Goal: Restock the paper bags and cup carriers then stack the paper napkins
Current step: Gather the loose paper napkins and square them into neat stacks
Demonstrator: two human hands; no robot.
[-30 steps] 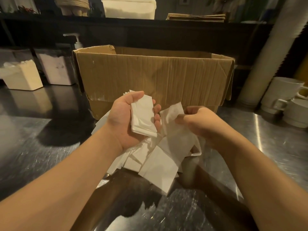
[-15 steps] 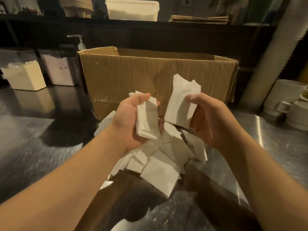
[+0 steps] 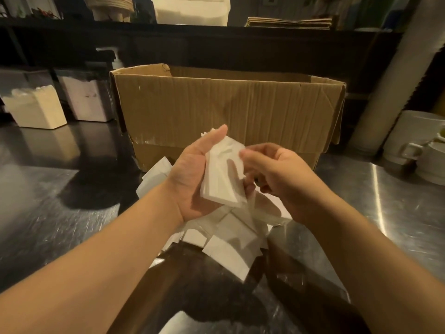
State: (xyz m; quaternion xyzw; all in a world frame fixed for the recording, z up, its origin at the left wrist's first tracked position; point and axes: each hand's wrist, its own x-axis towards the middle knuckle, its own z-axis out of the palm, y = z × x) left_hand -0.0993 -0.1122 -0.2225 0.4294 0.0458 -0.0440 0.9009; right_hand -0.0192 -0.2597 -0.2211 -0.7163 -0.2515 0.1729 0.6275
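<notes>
The left hand (image 3: 192,174) is cupping a napkin stack (image 3: 224,174), its long axis running from 11 to 5 o'clock. The right hand (image 3: 277,174), at the stack's 3 o'clock, is pinching its top napkin. The loose pile (image 3: 231,239) is lying at 6 o'clock on the counter (image 3: 397,213), the box (image 3: 228,109) crowding 12; open room is lying at 3 and 9.
</notes>
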